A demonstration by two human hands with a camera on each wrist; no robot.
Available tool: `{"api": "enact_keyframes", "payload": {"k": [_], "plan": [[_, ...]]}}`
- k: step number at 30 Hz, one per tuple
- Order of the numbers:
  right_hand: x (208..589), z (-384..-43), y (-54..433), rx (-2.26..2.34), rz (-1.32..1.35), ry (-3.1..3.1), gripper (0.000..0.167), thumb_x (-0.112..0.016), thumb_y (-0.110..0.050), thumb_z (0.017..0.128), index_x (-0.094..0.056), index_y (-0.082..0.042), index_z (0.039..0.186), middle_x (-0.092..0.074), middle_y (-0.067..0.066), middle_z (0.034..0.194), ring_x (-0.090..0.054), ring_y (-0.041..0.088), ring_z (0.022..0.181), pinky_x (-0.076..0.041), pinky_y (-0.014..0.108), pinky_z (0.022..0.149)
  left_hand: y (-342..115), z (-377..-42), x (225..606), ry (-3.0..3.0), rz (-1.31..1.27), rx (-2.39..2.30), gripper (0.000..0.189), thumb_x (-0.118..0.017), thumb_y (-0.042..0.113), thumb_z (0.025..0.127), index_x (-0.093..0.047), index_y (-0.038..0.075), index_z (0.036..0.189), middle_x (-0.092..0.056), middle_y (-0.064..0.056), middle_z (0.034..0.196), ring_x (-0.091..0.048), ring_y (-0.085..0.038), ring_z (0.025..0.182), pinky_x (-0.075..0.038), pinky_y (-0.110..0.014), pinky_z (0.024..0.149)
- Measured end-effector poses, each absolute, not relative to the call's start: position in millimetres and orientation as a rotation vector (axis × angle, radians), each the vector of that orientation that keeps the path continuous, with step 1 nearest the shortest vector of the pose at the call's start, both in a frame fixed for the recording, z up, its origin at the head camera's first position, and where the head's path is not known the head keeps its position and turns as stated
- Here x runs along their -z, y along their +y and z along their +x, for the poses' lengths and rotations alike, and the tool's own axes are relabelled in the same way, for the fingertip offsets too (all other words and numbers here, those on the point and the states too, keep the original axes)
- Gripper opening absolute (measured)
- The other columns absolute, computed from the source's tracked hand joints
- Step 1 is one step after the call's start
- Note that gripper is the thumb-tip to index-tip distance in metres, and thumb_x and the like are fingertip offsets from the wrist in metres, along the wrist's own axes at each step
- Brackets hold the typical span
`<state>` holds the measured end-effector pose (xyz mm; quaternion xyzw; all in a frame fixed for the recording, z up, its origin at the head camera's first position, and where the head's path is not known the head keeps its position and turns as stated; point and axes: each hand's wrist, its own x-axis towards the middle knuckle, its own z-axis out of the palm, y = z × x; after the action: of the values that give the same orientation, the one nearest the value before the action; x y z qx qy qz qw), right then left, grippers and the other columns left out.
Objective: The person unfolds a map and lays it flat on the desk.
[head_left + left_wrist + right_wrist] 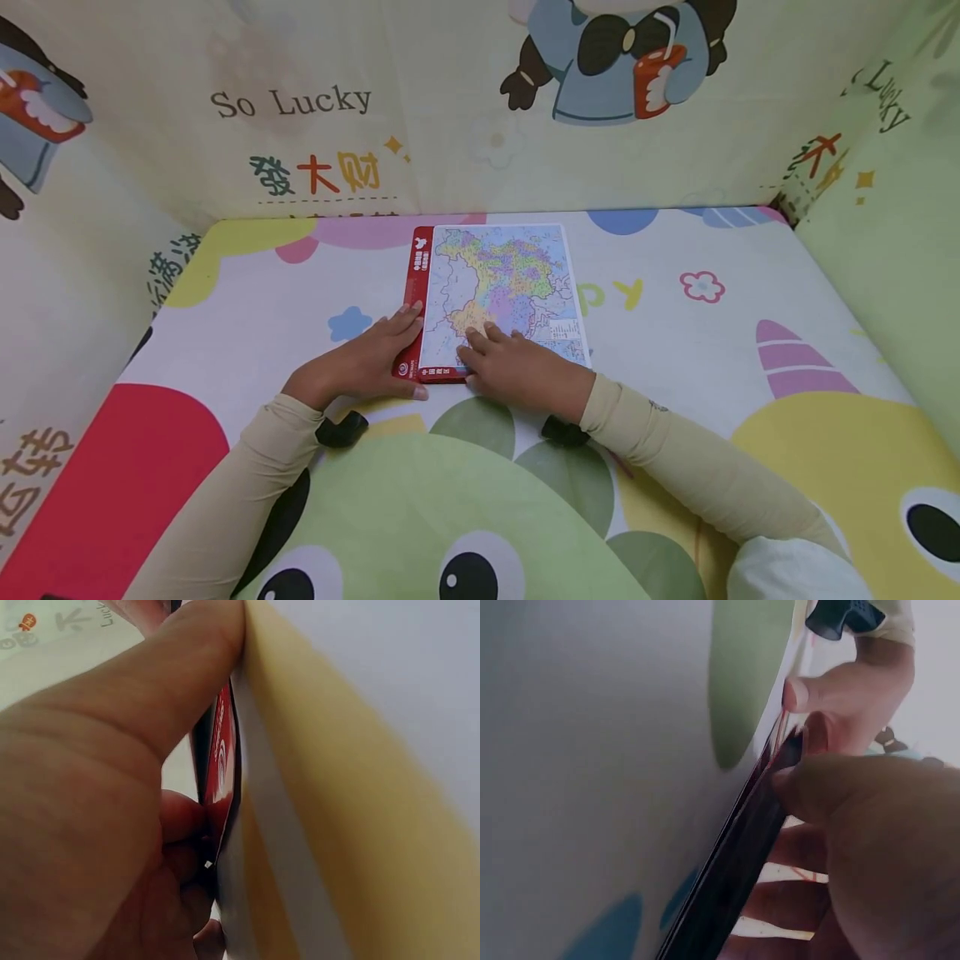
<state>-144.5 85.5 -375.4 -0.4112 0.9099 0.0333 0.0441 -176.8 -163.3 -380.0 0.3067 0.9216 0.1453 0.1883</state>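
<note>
A map board (pixel 517 275) with coloured regions and a red border down its left side and along its near edge lies flat on the table. My left hand (pixel 367 354) rests at its near left corner, fingers over the red border and thumb along the near edge. In the left wrist view, the red edge of the board (pixel 220 761) shows beyond the thumb. My right hand (pixel 525 371) lies over the near part of the map, fingertips on an orange region. From the right wrist, the right thumb (pixel 810 784) is right at the board's dark side edge (pixel 742 840).
The table is covered by a white cloth (pixel 645 333) printed with cartoon shapes. Printed curtains (pixel 450 100) stand behind it and at both sides. Dark camera mounts (pixel 341 429) sit at the wrists, below beige sleeves (pixel 697 458).
</note>
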Motion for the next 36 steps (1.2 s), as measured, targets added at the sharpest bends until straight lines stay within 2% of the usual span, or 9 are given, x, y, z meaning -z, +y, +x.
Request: {"api": "enact_keyframes", "payload": {"k": [11,17,23,27,31,36], "plan": [[369,-145,90,0.078,-1.167,2.753,0.052,-0.061,-0.025,0.094,-0.049,-0.009,0.142,-0.043,0.015,0.148,-0.041,0.036,0.134,-0.044,0.051,0.099,-166,-178,381,2.584,0.88,-0.429,0.115,-0.076,0.059,0.074,-0.017,0.001,0.154,-0.005,-0.01,0.162,-0.001,-0.029,0.148,-0.015,-0.05,0.116],[374,-147,94,0.11,-1.219,2.891,0.041,-0.059,-0.015,0.094,-0.058,-0.011,0.134,-0.056,0.009,0.137,-0.054,0.027,0.124,-0.054,0.044,0.086,-166,-179,383,2.585,0.884,-0.433,0.115,-0.076,0.058,0.074,-0.017,0.001,0.154,-0.004,-0.01,0.163,0.0,-0.028,0.148,-0.013,-0.048,0.116],[376,-151,99,0.152,-1.225,2.927,0.036,-0.062,-0.018,0.094,-0.06,-0.01,0.129,-0.057,0.009,0.136,-0.055,0.024,0.123,-0.056,0.044,0.077,-167,-178,381,2.584,0.869,-0.429,0.116,-0.076,0.059,0.074,-0.016,0.002,0.154,-0.003,-0.009,0.163,0.001,-0.028,0.148,-0.013,-0.049,0.116],[375,-153,101,0.243,-1.207,2.899,0.035,-0.065,-0.02,0.095,-0.06,-0.007,0.126,-0.054,0.012,0.138,-0.051,0.025,0.127,-0.052,0.043,0.089,-168,-178,380,2.587,0.853,-0.429,0.116,-0.076,0.059,0.073,-0.015,0.002,0.155,-0.003,-0.008,0.163,0.001,-0.027,0.148,-0.013,-0.049,0.116],[373,-155,102,0.334,-1.178,2.843,0.042,-0.065,-0.023,0.095,-0.057,-0.004,0.132,-0.046,0.018,0.144,-0.039,0.033,0.136,-0.036,0.046,0.107,-169,-179,381,2.588,0.848,-0.435,0.116,-0.076,0.06,0.073,-0.016,0.003,0.155,-0.002,-0.007,0.163,0.001,-0.027,0.148,-0.013,-0.049,0.116],[375,-155,106,0.38,-1.077,2.814,0.047,-0.064,-0.021,0.096,-0.052,-0.004,0.138,-0.037,0.021,0.15,-0.028,0.041,0.139,-0.031,0.063,0.104,-167,-178,383,2.578,0.86,-0.452,0.116,-0.075,0.06,0.074,-0.016,0.002,0.154,-0.002,-0.008,0.163,0.001,-0.027,0.148,-0.012,-0.049,0.116]]}}
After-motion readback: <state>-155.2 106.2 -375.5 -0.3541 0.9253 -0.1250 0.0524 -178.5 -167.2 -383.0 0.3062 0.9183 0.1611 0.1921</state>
